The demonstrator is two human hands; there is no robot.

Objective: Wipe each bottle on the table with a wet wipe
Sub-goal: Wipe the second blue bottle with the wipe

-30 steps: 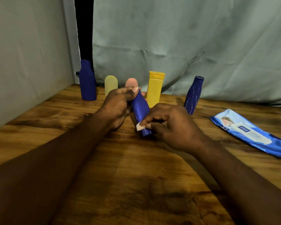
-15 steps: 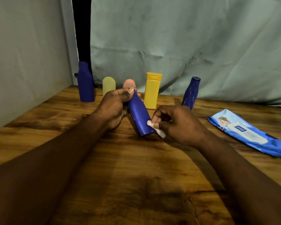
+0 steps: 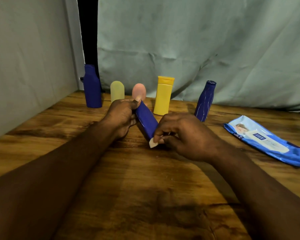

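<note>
While the left hand grips the tilted blue bottle at frame centre, its base on the table, the right hand pinches a wipe against the lower end.

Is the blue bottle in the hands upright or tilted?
Tilted: the blue bottle slants from the left hand at its top down to the right hand pinching the wet wipe.

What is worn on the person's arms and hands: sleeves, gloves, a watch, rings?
Nothing visible. The left forearm and right forearm are bare to the picture's edge, no sleeves showing. The left hand and right hand have no gloves, and no watch, bracelet or ring shows.
</note>
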